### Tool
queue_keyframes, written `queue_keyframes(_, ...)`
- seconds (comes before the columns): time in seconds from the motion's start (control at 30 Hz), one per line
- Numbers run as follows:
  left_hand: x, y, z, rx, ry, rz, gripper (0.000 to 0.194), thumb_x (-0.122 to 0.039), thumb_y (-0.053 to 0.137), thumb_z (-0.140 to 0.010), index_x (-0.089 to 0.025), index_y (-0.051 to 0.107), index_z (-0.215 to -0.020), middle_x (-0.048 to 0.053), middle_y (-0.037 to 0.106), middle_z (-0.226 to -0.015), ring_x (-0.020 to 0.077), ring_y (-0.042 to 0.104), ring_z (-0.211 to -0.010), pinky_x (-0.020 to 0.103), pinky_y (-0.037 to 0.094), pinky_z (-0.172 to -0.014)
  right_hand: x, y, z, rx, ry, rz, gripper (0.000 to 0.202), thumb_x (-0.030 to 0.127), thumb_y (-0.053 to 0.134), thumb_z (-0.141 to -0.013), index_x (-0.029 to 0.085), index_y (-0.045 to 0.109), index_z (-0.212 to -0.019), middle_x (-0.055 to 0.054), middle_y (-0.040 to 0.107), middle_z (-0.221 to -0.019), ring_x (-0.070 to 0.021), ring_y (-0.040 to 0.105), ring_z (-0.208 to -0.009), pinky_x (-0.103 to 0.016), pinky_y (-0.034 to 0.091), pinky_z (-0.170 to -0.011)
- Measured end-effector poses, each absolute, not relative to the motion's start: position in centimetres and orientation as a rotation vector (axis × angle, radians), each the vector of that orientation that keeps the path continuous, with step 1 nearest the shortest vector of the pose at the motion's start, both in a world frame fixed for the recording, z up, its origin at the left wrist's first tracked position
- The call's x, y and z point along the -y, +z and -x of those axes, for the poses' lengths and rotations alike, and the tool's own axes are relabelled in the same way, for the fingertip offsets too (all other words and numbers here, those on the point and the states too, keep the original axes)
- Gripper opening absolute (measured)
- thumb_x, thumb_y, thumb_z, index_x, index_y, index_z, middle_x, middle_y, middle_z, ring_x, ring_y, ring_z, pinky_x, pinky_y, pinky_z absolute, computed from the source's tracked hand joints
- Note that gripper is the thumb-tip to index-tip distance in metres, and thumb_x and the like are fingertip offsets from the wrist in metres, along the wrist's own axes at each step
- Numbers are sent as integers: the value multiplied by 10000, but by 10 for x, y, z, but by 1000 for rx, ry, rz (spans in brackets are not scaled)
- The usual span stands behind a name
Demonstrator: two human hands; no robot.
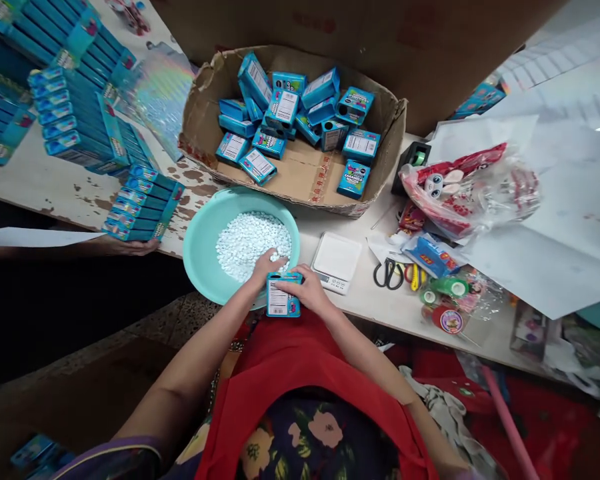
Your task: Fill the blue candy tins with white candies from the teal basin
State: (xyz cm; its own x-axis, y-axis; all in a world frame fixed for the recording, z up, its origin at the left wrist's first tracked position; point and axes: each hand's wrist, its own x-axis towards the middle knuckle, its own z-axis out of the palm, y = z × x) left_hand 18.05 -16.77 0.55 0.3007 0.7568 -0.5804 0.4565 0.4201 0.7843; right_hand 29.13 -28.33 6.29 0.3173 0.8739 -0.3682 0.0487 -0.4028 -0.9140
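My right hand (pixel 310 288) holds a small blue candy box (pixel 283 299) upright at the near rim of a mint-green basin (pixel 199 248). Its printed white label faces me. Just left of the box's top, my left hand (pixel 267 268) reaches over the basin, fingers curled around a few small white candies (pixel 253 243). A heap of the same candies covers much of the basin floor. Part of the left fingers is hard to make out against the heap.
Behind the basin, an open cardboard box (pixel 300 175) contains several blue boxes. A white scale (pixel 337 259), black scissors (pixel 389 273) and tape rolls (pixel 453 287) lie to the right. Another person's hand (pixel 137 247) touches stacked blue boxes (pixel 143 203) at left.
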Motion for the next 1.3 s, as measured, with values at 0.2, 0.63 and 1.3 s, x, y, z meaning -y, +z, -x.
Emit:
queue_keyframes(0.2, 153, 30, -155, -1141, 326, -804, 336, -426, 709, -611, -178, 581, -798, 28, 598, -686, 115, 512, -501, 206, 349, -424, 311, 100, -317, 779, 1111, 1771, 463, 533, 806, -588, 197, 648, -866, -64, 624, -1042, -209, 605, -934, -335, 481, -841)
queue_keyframes(0.63, 137, 89, -155, -872, 695, -244, 242, -404, 597, -735, -191, 483, -714, -26, 473, -565, 74, 426, -412, 177, 297, -363, 264, 128, -291, 1325, 563, 1856, 324, 430, 706, -795, 239, 643, -1049, -67, 651, -942, -231, 621, -893, -347, 490, -791)
queue_keyframes(1.3, 120, 119, -158, -1005, 1125, -650, 281, -363, 691, -759, -202, 477, -844, -67, 524, -544, 126, 603, -526, 248, 484, -599, 206, 116, -249, 1510, 612, 1980, 282, 314, 729, -783, 244, 655, -1046, -68, 657, -1001, -253, 596, -954, -361, 462, -827)
